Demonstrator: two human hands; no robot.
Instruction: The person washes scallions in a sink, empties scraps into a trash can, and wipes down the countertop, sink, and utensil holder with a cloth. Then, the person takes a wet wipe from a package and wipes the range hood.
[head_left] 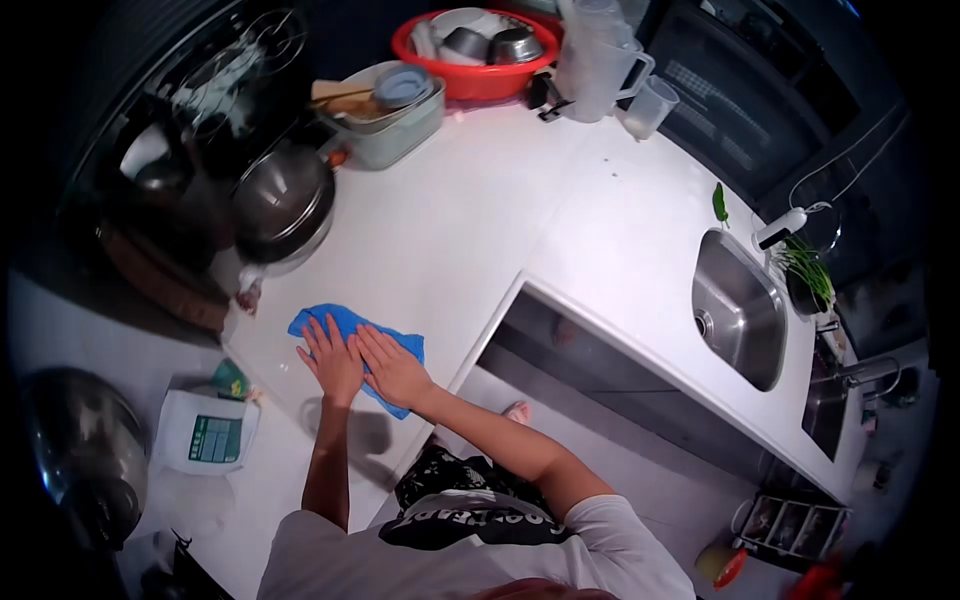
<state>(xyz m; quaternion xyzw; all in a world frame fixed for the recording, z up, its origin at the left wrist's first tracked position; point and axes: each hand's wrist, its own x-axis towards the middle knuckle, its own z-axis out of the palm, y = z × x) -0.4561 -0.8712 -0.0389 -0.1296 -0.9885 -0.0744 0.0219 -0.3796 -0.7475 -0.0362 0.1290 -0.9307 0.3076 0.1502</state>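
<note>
A blue cloth (pixel 385 397) lies spread on the white countertop (pixel 440 235), near the counter's front edge. My left hand (pixel 333 362) rests flat on the cloth with its fingers stretched out and apart. Beside it, my right hand (pixel 393 370) also presses flat on the cloth, fingers straight and pointing up to the left. The two hands nearly touch at the fingers. Parts of the cloth under the palms are hidden.
Metal bowls (pixel 285 200) stand at the counter's left edge. At the back are a pale green bin (pixel 390 140), a red basin (pixel 480 82) of dishes and a clear plastic pitcher (pixel 592 75). A steel sink (pixel 740 320) and a green pepper (pixel 720 204) are right. A white packet (pixel 205 430) lies lower left.
</note>
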